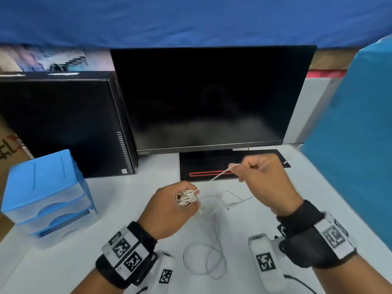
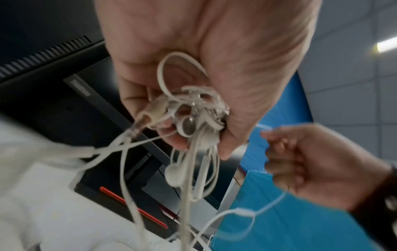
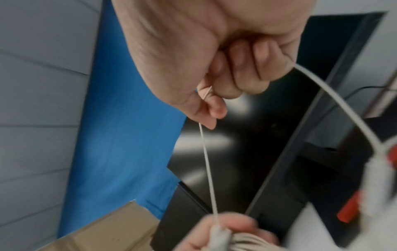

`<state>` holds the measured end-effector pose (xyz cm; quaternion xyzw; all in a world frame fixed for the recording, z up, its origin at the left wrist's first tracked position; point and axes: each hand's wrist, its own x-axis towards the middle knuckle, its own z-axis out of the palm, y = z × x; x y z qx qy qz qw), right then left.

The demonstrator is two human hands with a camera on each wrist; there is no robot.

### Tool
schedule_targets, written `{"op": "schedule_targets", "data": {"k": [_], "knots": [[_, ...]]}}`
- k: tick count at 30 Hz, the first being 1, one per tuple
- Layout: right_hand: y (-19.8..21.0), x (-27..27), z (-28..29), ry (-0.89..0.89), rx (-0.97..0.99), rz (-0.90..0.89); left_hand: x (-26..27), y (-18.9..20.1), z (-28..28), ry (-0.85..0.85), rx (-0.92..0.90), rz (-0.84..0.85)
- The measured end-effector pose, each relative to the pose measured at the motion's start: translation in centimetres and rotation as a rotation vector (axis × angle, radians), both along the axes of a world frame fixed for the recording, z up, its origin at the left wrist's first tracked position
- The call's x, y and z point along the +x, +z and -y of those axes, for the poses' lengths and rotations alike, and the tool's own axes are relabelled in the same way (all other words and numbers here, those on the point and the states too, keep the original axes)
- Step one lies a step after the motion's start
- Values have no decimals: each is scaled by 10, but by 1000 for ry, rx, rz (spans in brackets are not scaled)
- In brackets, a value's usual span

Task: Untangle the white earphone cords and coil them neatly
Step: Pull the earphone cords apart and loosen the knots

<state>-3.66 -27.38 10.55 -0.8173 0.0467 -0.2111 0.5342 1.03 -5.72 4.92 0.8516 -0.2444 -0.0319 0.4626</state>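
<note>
Head cam first: the left hand (image 1: pixel 169 209) is balled up around a wad of white earphone cords (image 1: pixel 187 198), held over the white desk (image 1: pixel 106 209) in front of the monitor (image 1: pixel 210 98). The right hand (image 1: pixel 263 179) sits nearer the monitor's stand, fingers curled in, pinching a single strand that runs tight back to the wad. More cord trails off the wad and lies in loose loops (image 1: pixel 205 262) on the desk, on the near side away from the monitor. Blue drawer box (image 1: pixel 46 196) and black PC tower (image 1: pixel 63 124) are to the monitor's left.

Left wrist cam: fingers (image 2: pixel 137 88) and thumb wrapped round the bundle, an earbud (image 2: pixel 188 126) poking out, loops dangling below.

Right wrist cam: thumb and curled fingers (image 3: pixel 227 84) squeeze the strand (image 3: pixel 207 163), which goes straight down to the left hand, monitor behind. Pretty blurry here.
</note>
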Motion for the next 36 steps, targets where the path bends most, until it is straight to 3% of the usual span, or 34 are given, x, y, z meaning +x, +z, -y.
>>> {"op": "schedule_targets", "data": {"k": [3,7,10,14,20,24,28,36], "knots": [[-32,-13,9,33,60,-177,-3,2,-13,17,-153,-133],[-60,-34,-1,347,100,-393,-14,4,-11,-32,-152,-105],[-58,-37,-18,411,225,-301,-24,2,-2,-54,-121,-23],[-57,-31,-34,389,183,-143,-31,-1,6,-124,-128,-33],[-61,-31,-25,423,65,-176,-20,-12,-5,-188,-125,-148],[-64,-29,-26,431,185,-179,-10,-13,-13,-300,-125,-251],[-61,-28,-26,428,318,-162,-6,-10,-17,-360,-290,-466],[-62,-28,-29,442,455,-199,-12,-3,-12,-356,-363,-450]]}}
